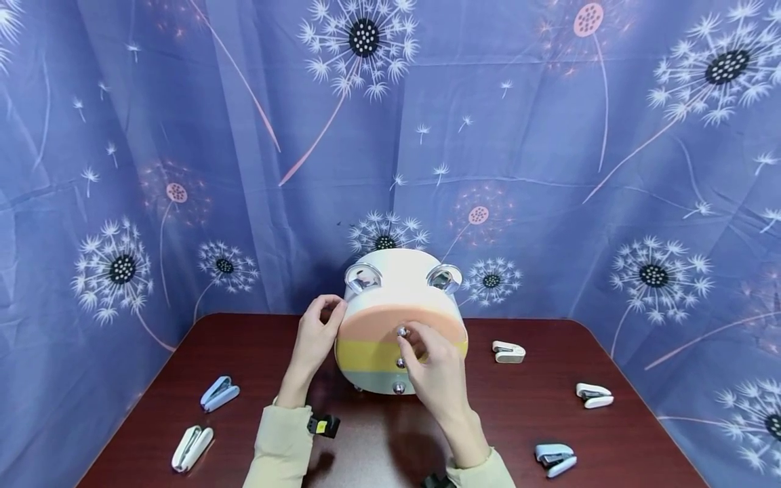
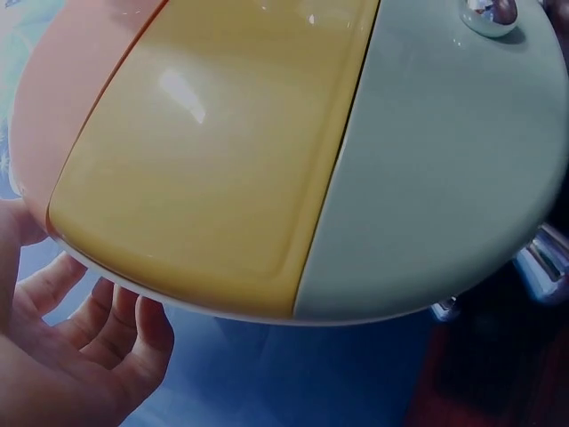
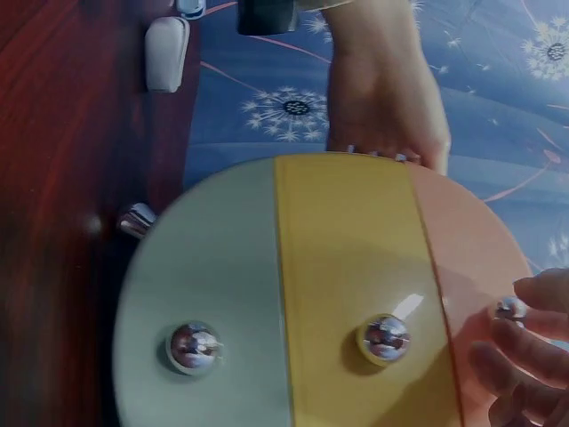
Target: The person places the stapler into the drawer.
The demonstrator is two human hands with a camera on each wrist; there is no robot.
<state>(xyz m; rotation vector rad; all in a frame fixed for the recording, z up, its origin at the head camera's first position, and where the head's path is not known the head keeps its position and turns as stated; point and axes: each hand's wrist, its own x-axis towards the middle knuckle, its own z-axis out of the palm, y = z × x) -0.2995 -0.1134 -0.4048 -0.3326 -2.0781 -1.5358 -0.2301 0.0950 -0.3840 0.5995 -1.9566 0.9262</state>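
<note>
A small rounded drawer cabinet (image 1: 396, 271) with two shiny eye-like domes stands at the table's back middle. Its front has a peach drawer (image 1: 372, 325), a yellow drawer (image 2: 213, 160) and a green drawer (image 3: 213, 258), each with a round silver knob. My right hand (image 1: 436, 366) pinches the top knob (image 3: 509, 309) on the peach drawer between thumb and fingers. The drawer fronts sit flush. My left hand (image 1: 317, 335) rests against the cabinet's left side, its bent fingers (image 2: 156, 329) touching along the edge near the peach and yellow drawers.
On the dark red table (image 1: 256, 359), a blue stapler (image 1: 219, 394) and a white stapler (image 1: 192, 448) lie left. To the right are two white staplers, one nearer the cabinet (image 1: 509, 352), one farther out (image 1: 594, 395), and a light blue stapler (image 1: 556, 459). A dandelion-patterned curtain (image 1: 525, 135) hangs behind.
</note>
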